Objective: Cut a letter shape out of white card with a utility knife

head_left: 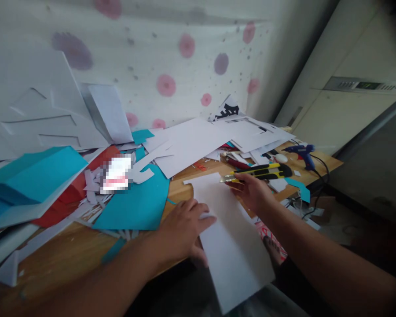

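A long white sheet of paper [232, 237] lies over the front edge of a wooden table [72, 251] and hangs toward me. My left hand [185, 229] presses on the sheet's left side, thumb underneath and fingers curled over the paper. My right hand [251, 189] is closed round a yellow and black utility knife [260, 172], whose blade sits near the sheet's top right corner.
Teal paper [132, 204], red paper [72, 189] and white offcuts [198, 141] cover the table's left and back. A blue glue gun [302, 152] with a black cord lies at the right end. White boards [36, 110] lean on a spotted wall. A bare foot [273, 251] shows below.
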